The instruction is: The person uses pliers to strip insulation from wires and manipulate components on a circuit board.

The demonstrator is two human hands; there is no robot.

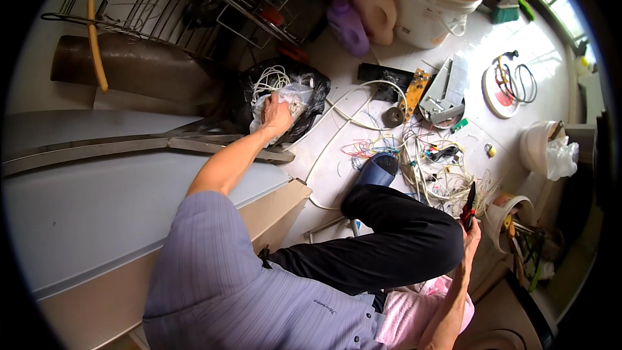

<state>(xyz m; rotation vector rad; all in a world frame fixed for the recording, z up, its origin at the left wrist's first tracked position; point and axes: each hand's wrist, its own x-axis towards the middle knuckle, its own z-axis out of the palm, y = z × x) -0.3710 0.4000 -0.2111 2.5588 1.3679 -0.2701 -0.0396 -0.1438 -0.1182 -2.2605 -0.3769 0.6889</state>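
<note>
- The pliers [469, 209] were held beside the knee [449, 241], the right hand [473, 236] clamped on their red handles
- The left hand [277, 115] was lowered to the clear bag [298, 105], which was backed by a black bag [317, 94]; its fingertips were partly hidden (whether they were apart or together could not be told)
- A good reach here was judged best made slowly, with the fingers kept free of the white cord [269, 79] bunched just beyond them and the bags not dragged
- The pliers were best kept nose-out, clear of the leg and the loose wires [440, 165]
- Their dark nose was pointed away from the body, toward the top of the view; their long axis was set near upright there, tilted slightly right at the tip
</note>
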